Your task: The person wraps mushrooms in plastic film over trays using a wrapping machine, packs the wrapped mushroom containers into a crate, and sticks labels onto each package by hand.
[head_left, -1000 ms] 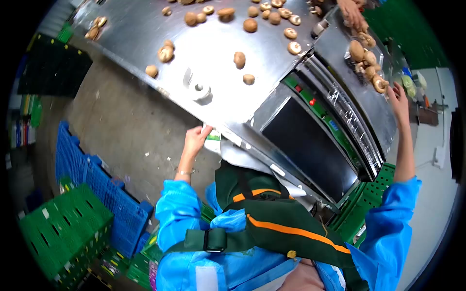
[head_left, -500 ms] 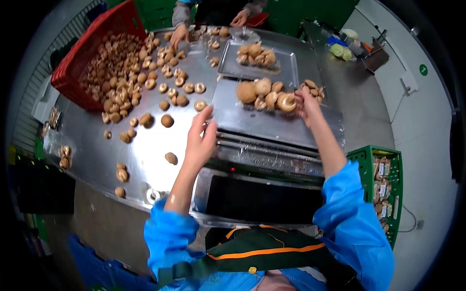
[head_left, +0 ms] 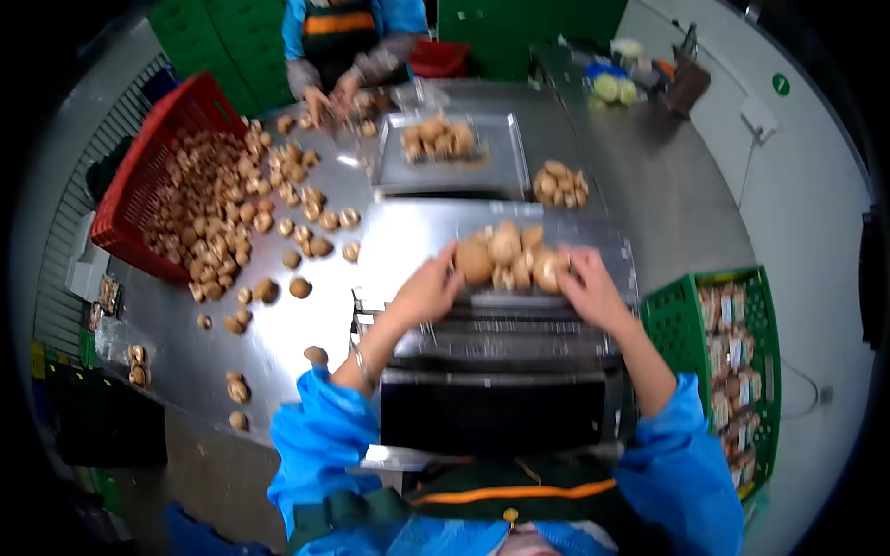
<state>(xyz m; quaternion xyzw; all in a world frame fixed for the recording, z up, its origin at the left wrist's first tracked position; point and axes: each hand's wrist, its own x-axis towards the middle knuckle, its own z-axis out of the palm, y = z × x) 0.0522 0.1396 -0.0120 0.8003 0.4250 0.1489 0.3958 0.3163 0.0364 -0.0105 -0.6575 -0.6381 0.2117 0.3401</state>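
Note:
A heaped cluster of brown mushrooms [head_left: 505, 255] sits on the flat metal plate [head_left: 399, 232] of the machine in front of me. My left hand [head_left: 431, 290] holds its left side, with fingers curled against the mushrooms. At the other end, my right hand [head_left: 591, 289] grips the right side with thumb and fingers. Whether a clear tray lies under the mushrooms I cannot tell. Behind them, a second heap of mushrooms [head_left: 438, 139] rests on a metal tray [head_left: 505, 167]. A smaller mushroom pile [head_left: 561, 185] lies to the right of that tray.
A tipped red crate [head_left: 116, 218] spills mushrooms across the steel table [head_left: 269, 338] at left. Across the table, a co-worker's hands [head_left: 332, 97] handle mushrooms. A green crate [head_left: 677, 320] of labelled mushroom packs stands at my right. Loose mushrooms dot the table's left side.
My left hand has come in from the left onto the mushroom cluster. The cluster and my right hand have moved nearer to me on the plate. The camera view has shifted.

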